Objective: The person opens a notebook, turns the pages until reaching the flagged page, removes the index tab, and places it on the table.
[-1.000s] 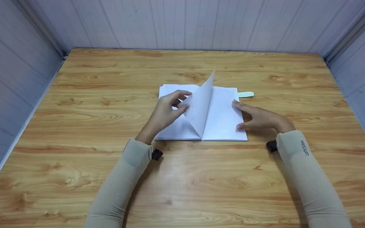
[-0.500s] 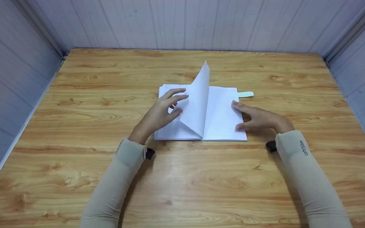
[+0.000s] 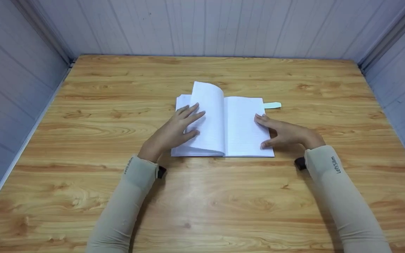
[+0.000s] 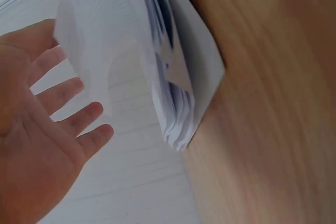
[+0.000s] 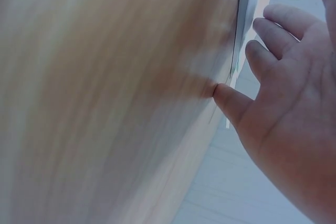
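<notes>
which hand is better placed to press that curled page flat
Left, likely. The left hand already lies with straight fingers on the curled page of the notebook; the right hand rests at the right edge.

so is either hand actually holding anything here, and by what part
Neither grips anything. The left hand lies with straight fingers on the turned page of the open notebook; the right hand rests flat at its right edge.

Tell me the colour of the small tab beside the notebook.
Pale green tab, clearest in the head view.
</notes>
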A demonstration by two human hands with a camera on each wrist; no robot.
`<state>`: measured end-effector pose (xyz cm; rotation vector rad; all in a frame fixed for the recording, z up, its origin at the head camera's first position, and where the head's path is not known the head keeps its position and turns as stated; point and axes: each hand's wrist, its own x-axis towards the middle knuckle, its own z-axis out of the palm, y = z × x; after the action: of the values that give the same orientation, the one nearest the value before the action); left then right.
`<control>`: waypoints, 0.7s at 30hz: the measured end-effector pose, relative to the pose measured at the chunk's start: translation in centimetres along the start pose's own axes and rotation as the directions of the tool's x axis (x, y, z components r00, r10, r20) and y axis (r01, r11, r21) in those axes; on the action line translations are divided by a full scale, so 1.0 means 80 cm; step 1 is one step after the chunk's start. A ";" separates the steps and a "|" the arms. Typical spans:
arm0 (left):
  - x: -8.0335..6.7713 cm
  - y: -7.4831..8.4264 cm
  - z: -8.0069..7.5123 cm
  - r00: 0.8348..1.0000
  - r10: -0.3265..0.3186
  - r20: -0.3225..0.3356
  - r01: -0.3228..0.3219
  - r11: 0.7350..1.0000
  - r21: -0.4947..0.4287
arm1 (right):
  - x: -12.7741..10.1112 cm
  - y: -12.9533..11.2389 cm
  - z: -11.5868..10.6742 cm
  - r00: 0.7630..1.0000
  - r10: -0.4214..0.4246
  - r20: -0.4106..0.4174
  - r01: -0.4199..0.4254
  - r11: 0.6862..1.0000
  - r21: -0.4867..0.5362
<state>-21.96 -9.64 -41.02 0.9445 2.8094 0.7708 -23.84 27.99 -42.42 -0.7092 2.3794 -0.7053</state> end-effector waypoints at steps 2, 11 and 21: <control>-0.001 -0.003 0.001 0.998 -0.039 0.058 0.039 0.999 0.004 | -0.001 -0.001 0.001 1.000 0.002 0.004 -0.002 1.000 -0.005; -0.003 -0.008 0.003 0.947 -0.139 0.288 0.136 0.990 0.029 | -0.002 -0.003 0.002 0.999 0.037 0.029 -0.036 0.998 -0.042; -0.007 -0.019 0.001 0.883 -0.240 0.403 0.244 0.969 0.043 | 0.000 -0.001 0.001 0.997 0.046 0.069 -0.042 0.997 -0.068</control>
<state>-22.30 -11.00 -41.83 0.6409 2.4871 0.4854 -23.78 27.90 -42.43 -0.6957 2.3554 -0.5756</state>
